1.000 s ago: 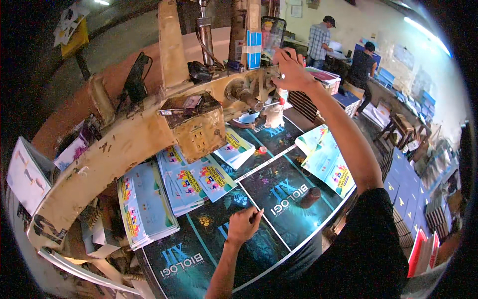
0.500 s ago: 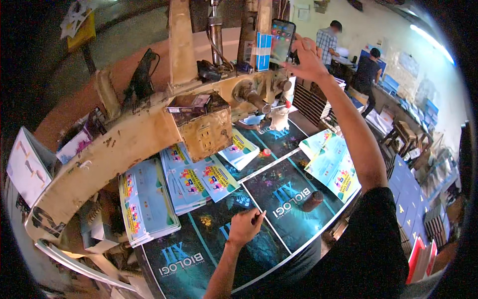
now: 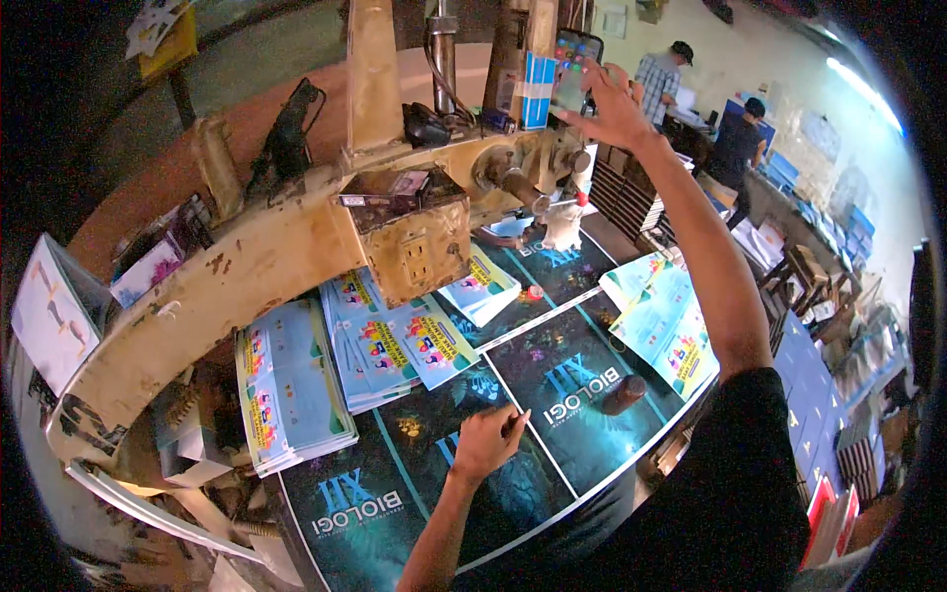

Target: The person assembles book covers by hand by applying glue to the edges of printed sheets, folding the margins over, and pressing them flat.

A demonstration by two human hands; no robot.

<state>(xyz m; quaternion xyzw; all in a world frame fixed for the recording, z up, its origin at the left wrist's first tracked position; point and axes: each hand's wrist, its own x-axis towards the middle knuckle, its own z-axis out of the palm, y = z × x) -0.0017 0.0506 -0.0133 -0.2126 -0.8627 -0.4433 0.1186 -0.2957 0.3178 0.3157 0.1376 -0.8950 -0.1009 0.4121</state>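
Observation:
My left hand rests with curled fingers on a large dark printed sheet lying flat on the work table; nothing shows in it. A small dark cylinder stands on the same sheet to the right of that hand. My right hand is raised high, fingers spread against the right edge of a lit phone propped upright at the top of the beige machine. My right forearm stretches across the table's right side.
Stacks of light blue printed covers lie at the left, the middle and the right. A worn box with a socket overhangs them. Two people work at the far back right, by blue stacks.
My right hand has risen from beside the machine head up to the phone. My left hand has stayed on the dark sheet.

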